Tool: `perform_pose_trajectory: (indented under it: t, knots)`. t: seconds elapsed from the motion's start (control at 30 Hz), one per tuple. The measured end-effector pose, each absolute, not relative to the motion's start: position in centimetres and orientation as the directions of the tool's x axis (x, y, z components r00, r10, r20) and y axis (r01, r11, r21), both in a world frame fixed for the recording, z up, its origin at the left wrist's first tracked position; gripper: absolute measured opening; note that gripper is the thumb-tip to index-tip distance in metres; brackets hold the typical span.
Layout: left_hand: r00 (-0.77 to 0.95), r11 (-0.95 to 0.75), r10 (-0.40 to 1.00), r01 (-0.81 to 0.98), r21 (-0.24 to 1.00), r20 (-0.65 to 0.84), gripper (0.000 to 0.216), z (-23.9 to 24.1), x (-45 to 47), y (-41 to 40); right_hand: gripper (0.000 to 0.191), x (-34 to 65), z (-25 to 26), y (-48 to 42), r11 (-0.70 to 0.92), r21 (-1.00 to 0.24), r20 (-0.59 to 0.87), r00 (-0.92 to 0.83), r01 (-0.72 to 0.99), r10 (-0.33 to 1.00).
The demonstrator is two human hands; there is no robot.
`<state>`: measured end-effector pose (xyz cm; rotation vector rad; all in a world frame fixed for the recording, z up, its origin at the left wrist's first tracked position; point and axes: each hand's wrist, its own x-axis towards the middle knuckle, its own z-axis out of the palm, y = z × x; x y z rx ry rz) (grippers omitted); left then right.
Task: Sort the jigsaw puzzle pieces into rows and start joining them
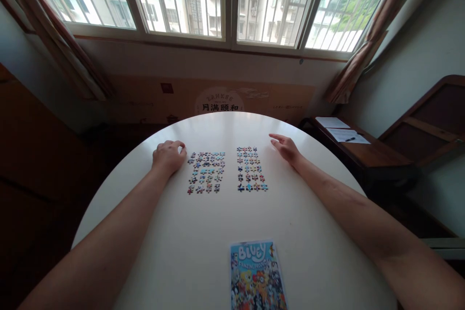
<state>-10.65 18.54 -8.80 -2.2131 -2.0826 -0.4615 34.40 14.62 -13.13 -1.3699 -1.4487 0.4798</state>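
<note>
Two blocks of small jigsaw pieces lie in rows on the white round table, the left block of puzzle pieces and the right block of puzzle pieces. My left hand rests just left of the left block, its fingers curled in toward the thumb; whatever they may hold is hidden. Beyond the right block's upper right side is my right hand, fingers stretched out and apart, with nothing in it. Nearer to me lies a Bluey picture sheet with colourful cartoon characters, cut off by the lower edge of view.
A dark wooden side table stands at the right, bearing papers and a pen. Behind it leans a brown chair back. A printed cardboard box stands under the barred window, past the table's far edge.
</note>
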Motion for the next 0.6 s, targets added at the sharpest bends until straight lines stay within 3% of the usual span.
perform_pose_trajectory:
  t: [0.2, 0.6]
  knots:
    - [0.022, -0.082, 0.937, 0.984, 0.158, 0.349, 0.041, -8.8, -10.3, 17.7, 0.075, 34.3, -12.7, 12.9, 0.261, -0.926, 0.343, 0.323, 0.272, 0.882]
    - [-0.022, -0.056, 0.917, 0.981, 0.183, 0.399, 0.039, -8.5, -10.3, 17.0, 0.056, 32.7, -12.1, 6.4, 0.301, -0.951, 0.308, 0.251, 0.068, 0.918]
